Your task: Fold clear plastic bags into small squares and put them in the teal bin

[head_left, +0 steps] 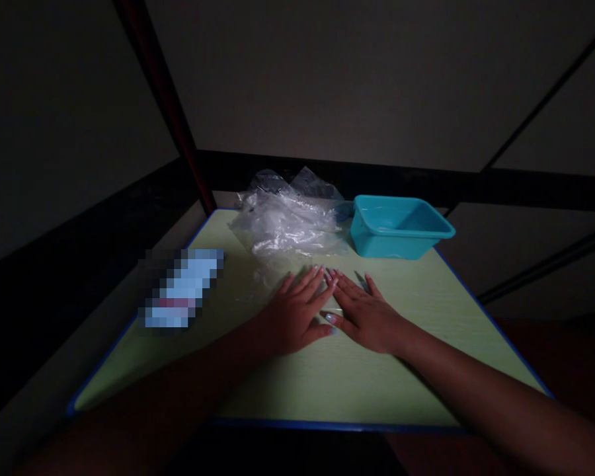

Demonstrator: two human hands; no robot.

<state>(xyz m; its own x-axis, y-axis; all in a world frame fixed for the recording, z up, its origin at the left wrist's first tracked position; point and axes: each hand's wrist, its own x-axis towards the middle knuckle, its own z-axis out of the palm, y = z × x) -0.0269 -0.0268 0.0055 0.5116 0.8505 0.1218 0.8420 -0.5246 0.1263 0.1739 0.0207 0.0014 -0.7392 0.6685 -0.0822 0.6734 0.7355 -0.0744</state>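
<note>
Pressing lightly, or simply resting, the left hand (292,317) and the right hand (374,320) lie palm down near the middle of the worktop (327,390). Both are open, fingers extended and somewhat spread, and neither has hold of anything. Their fingertips meet or nearly meet, while the thumbs point towards each other below. A faint clear film (268,281) appears to reach under the fingertips, though its outline is hard to make out in the dim light.

Beyond the fingers, a crumpled heap of clear plastic (287,221) sits by the far edge, between the far left corner and a turquoise tub (396,246). The tub stands upright at the far right corner, just beside the heap. Along the left edge lies a pixelated object (183,287) that cannot be identified.

The plastic looks very light, limp and slippery, likely to cling to itself, slide or crease at a slight push. A loose edge or corner pinched between thumb and fingertip should give the surest hold; a flat palm would steady the film better than it would lift it. The tub looks stiff and is best gripped by its rim.
</note>
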